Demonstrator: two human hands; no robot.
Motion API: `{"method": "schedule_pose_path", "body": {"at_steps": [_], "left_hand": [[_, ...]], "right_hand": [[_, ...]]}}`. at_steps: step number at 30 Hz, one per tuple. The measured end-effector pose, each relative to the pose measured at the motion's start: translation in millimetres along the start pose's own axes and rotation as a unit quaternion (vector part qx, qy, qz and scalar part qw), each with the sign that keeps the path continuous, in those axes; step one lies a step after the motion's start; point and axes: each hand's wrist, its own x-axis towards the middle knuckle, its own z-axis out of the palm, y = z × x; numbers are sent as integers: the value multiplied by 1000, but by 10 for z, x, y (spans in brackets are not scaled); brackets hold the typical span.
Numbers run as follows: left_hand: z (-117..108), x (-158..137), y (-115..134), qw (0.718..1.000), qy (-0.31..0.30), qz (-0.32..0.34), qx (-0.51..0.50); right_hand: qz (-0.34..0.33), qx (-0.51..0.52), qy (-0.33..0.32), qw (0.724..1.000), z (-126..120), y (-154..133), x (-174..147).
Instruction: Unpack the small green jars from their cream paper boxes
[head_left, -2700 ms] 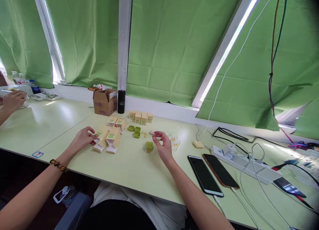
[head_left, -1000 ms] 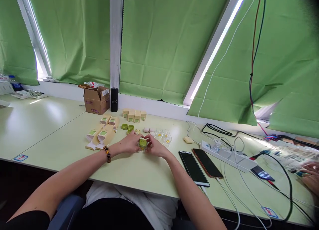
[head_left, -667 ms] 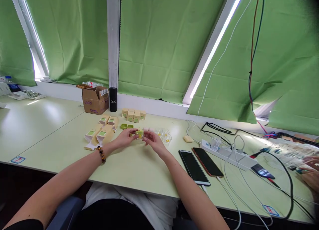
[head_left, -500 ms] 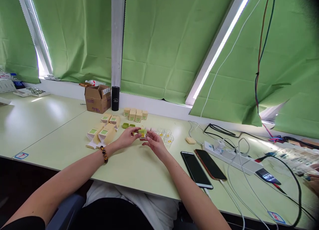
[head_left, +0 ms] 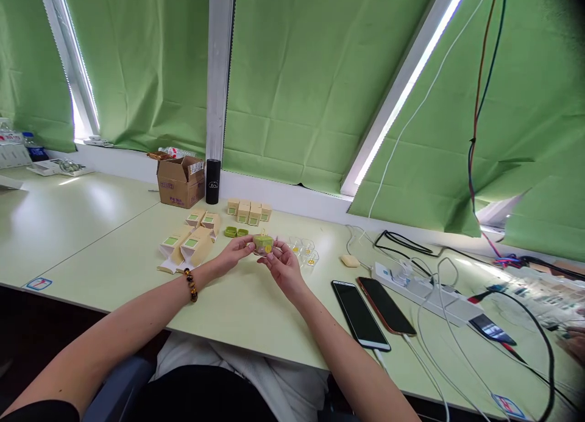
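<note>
Between my two hands is a small clear jar with a green lid [head_left: 263, 244] and a round yellow sticker on its side. My left hand [head_left: 235, 253], with a beaded bracelet at the wrist, grips the jar's left side with thumb and fingertips. From the right, my right hand [head_left: 284, 264] pinches it too. The jar is held just above the table. Beyond it lie two green lid-like pieces [head_left: 231, 232]. Several clear cups [head_left: 311, 258] with yellow stickers stand just right of my right hand.
Opened cream cartons [head_left: 196, 244] lie left; several small boxes [head_left: 244, 212] stand behind. Farther back are a cardboard box [head_left: 180, 183] and black tumbler [head_left: 212, 182]. Two phones [head_left: 361, 315], a power strip [head_left: 425, 294] and loose cables occupy the right. Another person's hand [head_left: 573, 339] shows at the right edge.
The jar has been turned in my fingers, so its green top and the sticker show more plainly. My left fingers have shifted from over its top to its side.
</note>
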Motion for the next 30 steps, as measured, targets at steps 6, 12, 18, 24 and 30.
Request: {"method": "schedule_pose_path", "body": {"at_steps": [6, 12, 18, 24, 30], "left_hand": [[82, 1, 1, 999, 33, -1, 32], [112, -33, 20, 992, 71, 15, 105], [141, -100, 191, 994, 57, 27, 87], [148, -97, 202, 991, 65, 41, 107], [145, -96, 168, 984, 83, 32, 154]], "right_hand": [[-11, -31, 9, 999, 60, -38, -15], [-6, -70, 27, 997, 99, -110, -28], [18, -3, 12, 1000, 16, -262, -26], [13, 21, 18, 1000, 2, -278, -30], [-18, -39, 57, 997, -3, -204, -12]]}}
